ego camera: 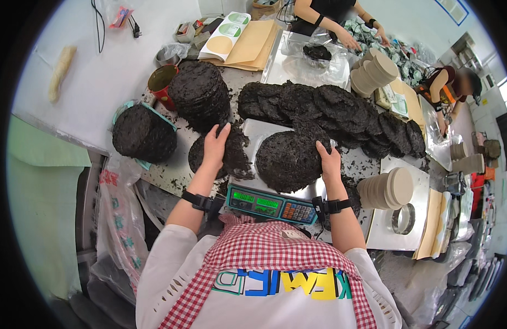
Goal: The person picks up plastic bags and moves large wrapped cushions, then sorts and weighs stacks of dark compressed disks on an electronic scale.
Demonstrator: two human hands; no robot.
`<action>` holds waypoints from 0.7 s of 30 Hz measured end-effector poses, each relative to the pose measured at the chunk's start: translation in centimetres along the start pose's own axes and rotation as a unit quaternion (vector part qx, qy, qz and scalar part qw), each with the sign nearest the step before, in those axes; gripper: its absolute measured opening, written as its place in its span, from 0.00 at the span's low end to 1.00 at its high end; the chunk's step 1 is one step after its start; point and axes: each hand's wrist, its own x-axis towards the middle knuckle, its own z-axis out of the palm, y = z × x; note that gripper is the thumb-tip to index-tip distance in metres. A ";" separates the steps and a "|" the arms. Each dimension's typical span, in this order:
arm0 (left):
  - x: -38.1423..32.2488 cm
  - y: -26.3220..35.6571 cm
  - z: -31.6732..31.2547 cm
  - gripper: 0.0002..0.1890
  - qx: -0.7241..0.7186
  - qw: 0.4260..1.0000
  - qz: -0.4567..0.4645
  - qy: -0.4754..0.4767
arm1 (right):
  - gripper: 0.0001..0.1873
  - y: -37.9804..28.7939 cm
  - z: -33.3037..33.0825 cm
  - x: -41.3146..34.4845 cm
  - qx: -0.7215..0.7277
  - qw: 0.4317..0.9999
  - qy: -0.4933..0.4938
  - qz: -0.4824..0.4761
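My left hand [215,144] grips a dark, ragged sheet of pressed dried seaweed or similar plant matter [238,154], left of the scale pan. A round dark cake of the same stuff [284,162] lies on the metal pan of a digital scale [272,203]. My right hand [330,159] has its thumb and fingers on a dark piece [313,133] at that cake's right edge; whether the two pieces are joined I cannot tell. Another dark cake [198,156] lies under and beside my left hand. The scale's green display is lit.
Dark cakes stand in stacks at the left [143,133] and back left [200,92], by a red can [163,82]. A long overlapping row [303,105] lies behind the scale. Pale discs [385,188] are stacked at right near a metal ring [403,219]. Two co-workers stand beyond.
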 end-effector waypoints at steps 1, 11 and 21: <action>0.4 -0.3 0.5 0.41 -0.031 1.000 0.003 -0.004 | 0.19 0.5 -0.4 0.5 0.123 0.991 -0.020 0.044; -3.1 -8.1 13.4 0.21 0.382 0.821 0.415 -0.087 | 0.25 8.2 -10.5 -4.9 0.417 0.900 0.006 0.128; 6.5 -3.4 15.1 0.18 0.202 0.911 0.349 -0.080 | 0.28 5.4 -16.4 8.1 0.525 0.842 0.123 -0.012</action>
